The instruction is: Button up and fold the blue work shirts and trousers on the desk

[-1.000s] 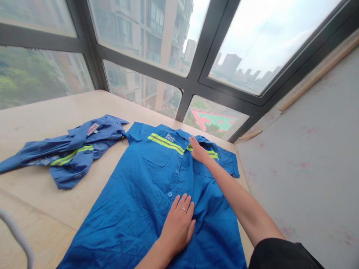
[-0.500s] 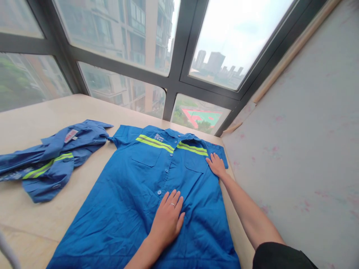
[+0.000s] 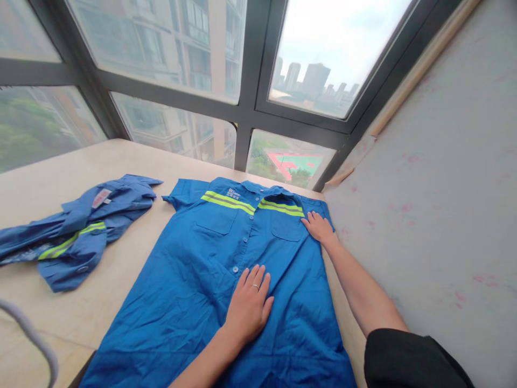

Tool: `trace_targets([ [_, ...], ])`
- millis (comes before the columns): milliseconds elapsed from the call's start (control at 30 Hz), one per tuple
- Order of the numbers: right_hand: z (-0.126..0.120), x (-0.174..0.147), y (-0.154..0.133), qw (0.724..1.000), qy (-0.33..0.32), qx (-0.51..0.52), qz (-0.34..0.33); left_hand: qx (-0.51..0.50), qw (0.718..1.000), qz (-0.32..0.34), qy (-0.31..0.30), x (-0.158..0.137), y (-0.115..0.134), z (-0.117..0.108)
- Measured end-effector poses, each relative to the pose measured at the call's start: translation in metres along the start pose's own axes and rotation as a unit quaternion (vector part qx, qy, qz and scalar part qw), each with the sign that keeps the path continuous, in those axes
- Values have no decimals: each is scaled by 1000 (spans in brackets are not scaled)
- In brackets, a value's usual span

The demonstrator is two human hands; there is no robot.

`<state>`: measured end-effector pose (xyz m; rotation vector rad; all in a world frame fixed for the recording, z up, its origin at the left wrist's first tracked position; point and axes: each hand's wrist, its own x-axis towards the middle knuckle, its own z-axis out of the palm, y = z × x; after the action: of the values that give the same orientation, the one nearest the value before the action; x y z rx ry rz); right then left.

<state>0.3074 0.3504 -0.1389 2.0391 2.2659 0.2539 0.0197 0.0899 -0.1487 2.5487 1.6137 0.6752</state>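
Lying flat, uncurled, both hands (image 3: 247,308) (image 3: 319,227) on creased blue cloth shirt (image 3: 177,275), round buttons (image 3: 235,269), straight stripes (image 3: 228,202)

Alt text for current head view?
A blue shirt with yellow stripes lies spread on a pale surface by windows, a person's left hand on its front, right hand by one sleeve. A crumpled blue garment lies left of it.

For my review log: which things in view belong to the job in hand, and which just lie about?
In use:
spread-out blue garment
left hand, flat on its front
right hand, beside a chest pocket

Apparently just lying about:
second blue garment, crumpled, untouched
grey cord-like thing, lower left
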Motion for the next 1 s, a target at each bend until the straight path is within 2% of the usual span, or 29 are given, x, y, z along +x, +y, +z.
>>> trace_targets([
  [100, -20, -4, -16, 997, 55, -27, -37, -17, 1000, -16, 0, 6, 2, 1],
  [200, -42, -15, -49, 993, 90, 0, -70, -64, 998, -13, 4, 7, 0, -2],
  [300, -61, -41, -93, 984, 107, 86, -110, -159, 987, -3, 22, 2, -2, -14],
  [367, -72, -71, -122, 967, 110, 171, -151, -213, 975, -16, 59, -8, -1, -26],
  [433, -81, -114, -150, 940, 91, 261, -201, -238, 964, -58, 106, -27, 1, -41],
  [467, -85, -140, -163, 918, 85, 310, -233, -241, 958, -86, 127, -39, 2, -49],
  [567, -96, -224, -194, 825, 39, 428, -367, -233, 944, -167, 164, -84, 0, -69],
  [600, -99, -249, -201, 812, 25, 440, -381, -228, 940, -189, 166, -99, -3, -73],
  [667, -99, -290, -211, 816, -1, 447, -366, -214, 937, -225, 158, -125, -9, -77],
  [767, -89, -319, -215, 843, -30, 436, -314, -169, 947, -236, 136, -149, -18, -73],
  [867, -74, -325, -212, 857, -49, 428, -284, -102, 972, -185, 101, -155, -19, -67],
  [1000, -63, -331, -205, 855, -38, 437, -278, -32, 992, -115, 33, -158, -18, -70],
])
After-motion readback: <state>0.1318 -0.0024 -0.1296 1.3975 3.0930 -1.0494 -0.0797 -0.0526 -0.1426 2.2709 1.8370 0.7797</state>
